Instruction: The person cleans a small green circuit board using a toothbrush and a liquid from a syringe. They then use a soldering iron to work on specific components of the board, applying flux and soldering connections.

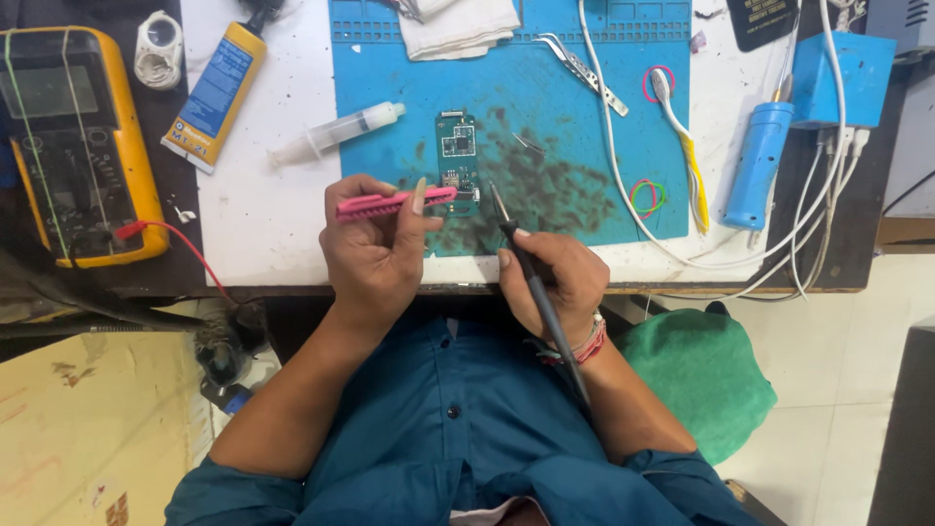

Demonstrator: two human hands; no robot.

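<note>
The right hand was clamped pen-style on a dark soldering iron, its long axis running up and left, tip just right of the green circuit board. The left hand, equally near, had its fingers closed on a pink tool lying crosswise, its end touching the board's lower part. The board lay just beyond both hands on the blue mat.

White workbench, blue mat (stained dark), yellow multimeter, glue tube
</note>
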